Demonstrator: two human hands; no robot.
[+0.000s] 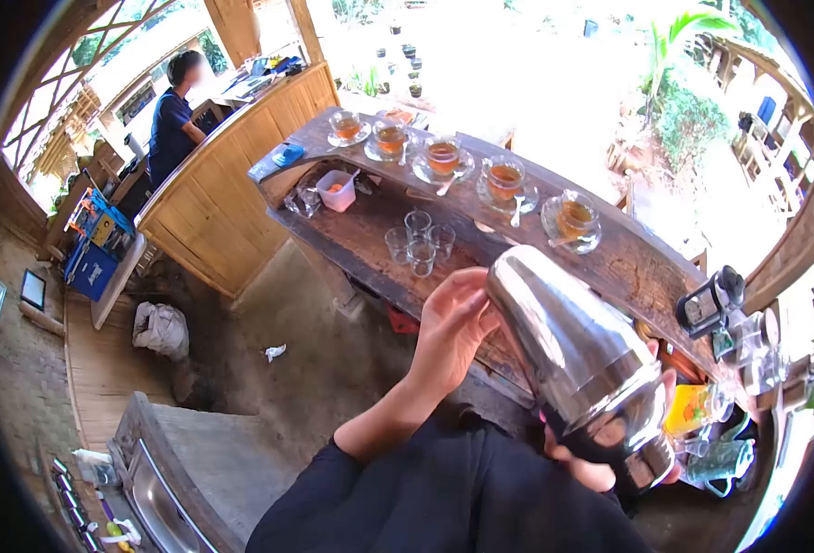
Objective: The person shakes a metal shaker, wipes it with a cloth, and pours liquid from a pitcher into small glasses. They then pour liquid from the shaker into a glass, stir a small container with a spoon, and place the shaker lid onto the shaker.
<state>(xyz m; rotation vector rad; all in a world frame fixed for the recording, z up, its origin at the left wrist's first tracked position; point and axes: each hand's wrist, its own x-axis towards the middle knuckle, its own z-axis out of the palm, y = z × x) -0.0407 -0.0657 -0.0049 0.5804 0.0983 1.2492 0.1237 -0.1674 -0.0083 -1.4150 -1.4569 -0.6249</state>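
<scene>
A large shiny metal cocktail shaker (578, 346) is held tilted in front of my chest. My left hand (453, 327) touches its upper left end, fingers curved against the metal. Around the lower right end, my right hand (596, 470) is wrapped, partly hidden behind the shaker. Beyond it, glass cups of amber drink, such as one cup (576, 219), stand on glass saucers along the wooden counter (642, 267), some with spoons. Several empty small glasses (421, 253) stand together on the lower shelf.
A pink tub (336, 191) sits on the lower shelf's left. At right are a French press (709, 300), a jug of orange drink (693, 408) and glassware. A person (172, 120) is behind a wooden partition (232, 194). A sink (163, 507) lies lower left.
</scene>
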